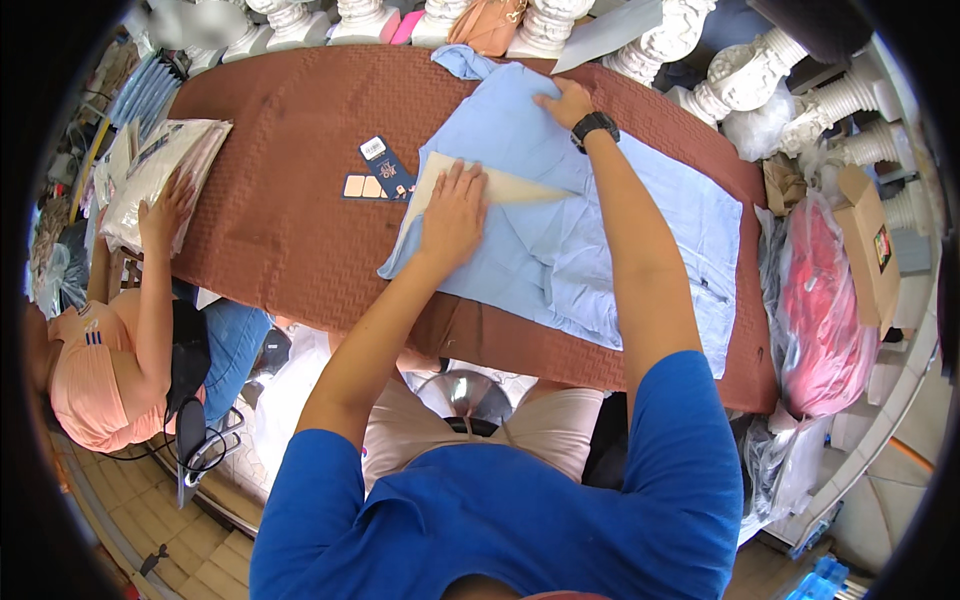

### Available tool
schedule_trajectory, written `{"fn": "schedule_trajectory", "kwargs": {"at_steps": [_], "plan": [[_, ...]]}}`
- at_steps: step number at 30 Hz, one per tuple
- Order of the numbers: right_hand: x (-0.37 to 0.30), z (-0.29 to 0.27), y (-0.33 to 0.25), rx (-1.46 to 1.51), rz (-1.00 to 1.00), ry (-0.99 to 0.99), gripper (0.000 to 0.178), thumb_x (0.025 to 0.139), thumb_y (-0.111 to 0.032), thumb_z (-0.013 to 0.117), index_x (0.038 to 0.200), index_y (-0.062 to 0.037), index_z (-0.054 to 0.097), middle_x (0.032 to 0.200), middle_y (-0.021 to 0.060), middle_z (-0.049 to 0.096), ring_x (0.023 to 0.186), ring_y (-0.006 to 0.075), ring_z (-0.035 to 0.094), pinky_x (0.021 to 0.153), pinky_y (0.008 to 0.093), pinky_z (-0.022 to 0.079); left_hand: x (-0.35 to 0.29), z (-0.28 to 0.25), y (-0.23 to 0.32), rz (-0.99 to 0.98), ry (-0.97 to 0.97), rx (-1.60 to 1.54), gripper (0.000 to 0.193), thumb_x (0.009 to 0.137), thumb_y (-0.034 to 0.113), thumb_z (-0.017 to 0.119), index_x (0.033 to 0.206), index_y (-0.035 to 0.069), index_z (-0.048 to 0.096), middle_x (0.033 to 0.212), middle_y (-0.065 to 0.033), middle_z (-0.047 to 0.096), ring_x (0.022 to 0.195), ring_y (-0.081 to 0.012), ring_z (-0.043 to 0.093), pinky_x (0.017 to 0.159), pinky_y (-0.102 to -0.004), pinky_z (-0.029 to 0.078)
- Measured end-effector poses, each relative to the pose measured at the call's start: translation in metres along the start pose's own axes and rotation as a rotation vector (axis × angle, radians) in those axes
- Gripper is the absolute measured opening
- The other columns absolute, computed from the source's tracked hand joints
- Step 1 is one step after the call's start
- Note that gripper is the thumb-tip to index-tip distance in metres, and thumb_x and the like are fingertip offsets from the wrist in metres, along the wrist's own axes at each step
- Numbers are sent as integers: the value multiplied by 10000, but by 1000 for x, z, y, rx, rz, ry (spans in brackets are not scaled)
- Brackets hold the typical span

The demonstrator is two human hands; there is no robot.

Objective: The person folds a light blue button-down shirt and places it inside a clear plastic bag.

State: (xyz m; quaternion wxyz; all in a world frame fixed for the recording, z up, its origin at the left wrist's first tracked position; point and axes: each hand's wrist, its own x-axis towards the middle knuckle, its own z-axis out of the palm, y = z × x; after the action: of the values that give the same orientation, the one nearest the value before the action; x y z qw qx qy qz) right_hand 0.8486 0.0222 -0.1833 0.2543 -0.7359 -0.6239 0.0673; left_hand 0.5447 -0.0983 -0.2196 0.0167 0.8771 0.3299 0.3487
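A light blue garment (650, 215), looking like a shirt, lies partly folded and wrinkled on the brown-covered table. My left hand (456, 212) rests flat on it, fingers stretched out, over a cream-coloured flat piece (515, 187) that looks like card or paper. At the garment's far side my right hand (568, 104), with a black watch on the wrist, presses on the cloth with its fingers extended. A bunched blue end (463, 62) of cloth sits at the table's far edge. Left of the garment lie a dark blue tag (383, 158) and a strip with pale squares (368, 187).
The brown table cover (290, 130) stretches left, where a co-worker's hands touch bagged garments (165, 180). White balusters (740, 75) and a tan handbag (488, 25) line the far side. To the right are plastic-wrapped red goods (825, 310) and a cardboard box (868, 240).
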Motion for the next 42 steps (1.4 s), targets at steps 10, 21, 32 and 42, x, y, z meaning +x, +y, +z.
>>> {"fn": "schedule_trajectory", "kwargs": {"at_steps": [10, 21, 32, 42], "plan": [[-178, -57, -102, 108, -457, 137, 320, 884, -303, 736, 1071, -47, 693, 1030, 171, 709, 931, 373, 666, 846, 392, 533, -10, -16, -10, -65, -127, -81, 385, 887, 157, 597, 1252, 36, 627, 1245, -123, 576, 1184, -334, 509, 1041, -450, 414], [-232, -166, 134, -745, -18, -340, 431, 855, -38, 588, 1268, -162, 612, 1323, 52, 600, 1283, 313, 512, 1026, 531, 431, -24, -10, -12, -115, -287, 59, 555, 941, 383, 545, 1319, -22, 574, 1447, -235, 475, 1409, -406, 344, 1164, -462, 306], [-317, -262, 89, -883, -74, 258, 327, 722, -71, 661, 1045, -117, 636, 1131, 52, 647, 1105, 285, 579, 995, 448, 418, -31, -7, -26, -172, -375, 127, 641, 936, 413, 550, 1400, -25, 489, 1498, -234, 421, 1428, -392, 319, 1178, -456, 294], [-524, -180, 115, -508, 285, 183, 434, 730, 19, 597, 1138, -122, 646, 1149, 123, 574, 1082, 375, 525, 908, 500, 423, -27, -4, -18, -98, -271, 77, 575, 936, 390, 546, 1293, -59, 563, 1392, -220, 521, 1349, -387, 398, 1150, -466, 323]]}}
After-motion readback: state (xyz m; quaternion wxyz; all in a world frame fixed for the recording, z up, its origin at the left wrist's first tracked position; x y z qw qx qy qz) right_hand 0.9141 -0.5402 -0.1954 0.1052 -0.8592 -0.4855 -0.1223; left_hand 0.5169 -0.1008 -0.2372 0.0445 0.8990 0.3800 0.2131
